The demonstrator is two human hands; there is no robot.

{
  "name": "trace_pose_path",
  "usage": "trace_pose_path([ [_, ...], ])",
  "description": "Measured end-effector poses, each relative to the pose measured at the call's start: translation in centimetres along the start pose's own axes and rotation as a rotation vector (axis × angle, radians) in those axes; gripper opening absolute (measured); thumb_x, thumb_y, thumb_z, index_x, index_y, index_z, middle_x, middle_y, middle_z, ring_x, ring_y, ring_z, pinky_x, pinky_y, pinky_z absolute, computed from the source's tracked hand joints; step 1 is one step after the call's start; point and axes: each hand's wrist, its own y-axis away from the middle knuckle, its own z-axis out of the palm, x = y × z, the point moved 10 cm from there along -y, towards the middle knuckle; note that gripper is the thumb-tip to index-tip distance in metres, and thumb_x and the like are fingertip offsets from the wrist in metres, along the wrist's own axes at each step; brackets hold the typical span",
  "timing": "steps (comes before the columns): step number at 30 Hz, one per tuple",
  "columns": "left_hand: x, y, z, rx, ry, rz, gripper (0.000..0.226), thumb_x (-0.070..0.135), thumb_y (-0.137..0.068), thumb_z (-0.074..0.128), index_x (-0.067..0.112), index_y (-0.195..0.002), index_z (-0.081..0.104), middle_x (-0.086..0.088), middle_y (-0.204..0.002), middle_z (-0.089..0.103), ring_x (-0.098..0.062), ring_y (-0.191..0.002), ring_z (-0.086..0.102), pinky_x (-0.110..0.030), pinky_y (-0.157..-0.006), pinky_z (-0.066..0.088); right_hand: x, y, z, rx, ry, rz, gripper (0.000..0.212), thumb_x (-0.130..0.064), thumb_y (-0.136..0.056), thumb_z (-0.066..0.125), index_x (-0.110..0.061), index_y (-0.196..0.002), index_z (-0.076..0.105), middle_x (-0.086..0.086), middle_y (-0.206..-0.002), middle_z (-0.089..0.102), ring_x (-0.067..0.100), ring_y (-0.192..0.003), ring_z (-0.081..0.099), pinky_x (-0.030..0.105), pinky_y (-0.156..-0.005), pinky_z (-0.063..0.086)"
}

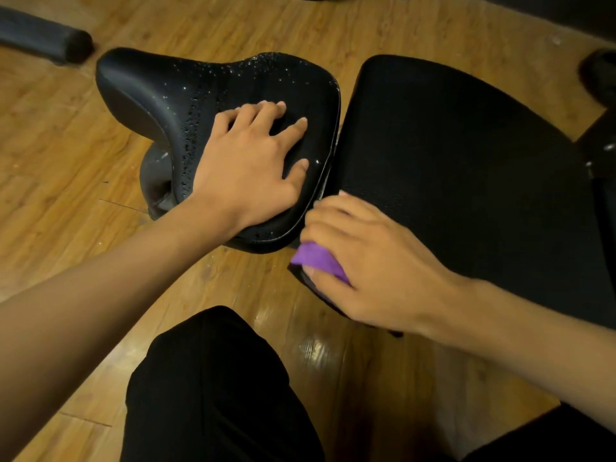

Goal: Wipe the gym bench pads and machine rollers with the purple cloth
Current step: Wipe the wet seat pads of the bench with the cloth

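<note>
A black saddle-shaped seat pad (186, 91) dotted with water droplets stands at centre left. My left hand (246, 165) rests on its near part with fingers spread. To its right lies a larger black bench pad (450, 161). My right hand (373, 261) grips the purple cloth (316, 258) against the near left corner of that larger pad, close to the gap between the two pads. Only a small fold of the cloth shows below my fingers.
A black foam roller (46, 36) lies at the upper left on the wooden floor (66, 168). Dark machine parts (600, 78) sit at the right edge. My knee in black trousers (213, 388) is at the bottom centre.
</note>
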Motion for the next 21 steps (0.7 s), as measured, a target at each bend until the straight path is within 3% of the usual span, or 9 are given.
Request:
trace_pose_path([
  [2,0.0,0.2,0.1,-0.003,-0.002,0.002,0.074,0.057,-0.095,0.025,0.022,-0.157,0.044,-0.015,-0.159,0.042,-0.034,-0.147,0.036,-0.05,-0.116,0.027,-0.3,0.2,-0.1,0.022,-0.03,-0.038,0.041,-0.043,-0.098,0.053,-0.02,-0.131,0.061,-0.003,-0.136,0.058,0.012,-0.135,0.042,0.027,-0.126,0.014],
  [6,0.3,0.6,0.3,-0.01,-0.014,0.008,0.074,0.057,-0.095,0.025,0.021,-0.157,0.045,-0.015,-0.158,0.043,-0.034,-0.148,0.036,-0.05,-0.116,0.027,1.4,2.6,0.7,-0.007,-0.088,-0.064,0.057,-0.045,-0.1,0.042,-0.021,-0.152,0.044,-0.004,-0.159,0.041,0.012,-0.153,0.024,0.021,-0.126,0.003],
  [9,0.5,0.1,0.4,-0.025,-0.011,0.012,0.073,0.057,-0.096,0.027,0.022,-0.157,0.045,-0.014,-0.158,0.044,-0.034,-0.147,0.036,-0.048,-0.116,0.026,8.8,-2.2,-1.7,0.145,-0.104,0.171,0.062,-0.045,-0.101,0.037,-0.014,-0.154,0.044,0.002,-0.161,0.041,0.018,-0.154,0.024,0.025,-0.124,0.006],
  [13,0.1,0.4,0.4,-0.037,-0.02,-0.025,0.074,0.057,-0.096,0.025,0.022,-0.158,0.044,-0.013,-0.16,0.043,-0.033,-0.149,0.035,-0.048,-0.117,0.026,17.5,-10.6,-3.3,0.143,-0.042,0.484,0.059,-0.038,-0.106,0.04,-0.008,-0.157,0.035,0.006,-0.164,0.034,0.021,-0.157,0.014,0.036,-0.127,0.006],
  [15,0.1,0.6,0.4,-0.05,-0.011,-0.023,0.072,0.057,-0.096,0.027,0.022,-0.157,0.044,-0.014,-0.16,0.043,-0.033,-0.149,0.035,-0.048,-0.117,0.026,16.0,-9.6,-3.1,0.163,-0.004,0.53,0.058,-0.036,-0.108,0.036,-0.008,-0.158,0.031,0.01,-0.167,0.027,0.025,-0.157,0.012,0.041,-0.127,0.007],
  [18,0.6,0.8,0.2,-0.064,-0.013,-0.013,0.071,0.056,-0.096,0.03,0.022,-0.157,0.045,-0.014,-0.159,0.044,-0.033,-0.148,0.036,-0.047,-0.117,0.026,8.0,-1.8,-1.1,0.17,-0.008,0.465,0.064,-0.044,-0.107,0.016,-0.014,-0.163,0.019,0.007,-0.17,0.013,0.025,-0.158,0.008,0.04,-0.128,0.006],
  [21,0.2,0.4,0.2,-0.063,-0.014,-0.027,0.072,0.055,-0.095,0.031,0.021,-0.156,0.047,-0.014,-0.158,0.044,-0.034,-0.147,0.037,-0.049,-0.116,0.026,10.1,-2.2,-1.4,0.123,-0.009,0.405,0.063,-0.042,-0.107,0.027,-0.016,-0.163,0.016,0.003,-0.171,0.011,0.019,-0.158,0.005,0.034,-0.126,-0.001],
])
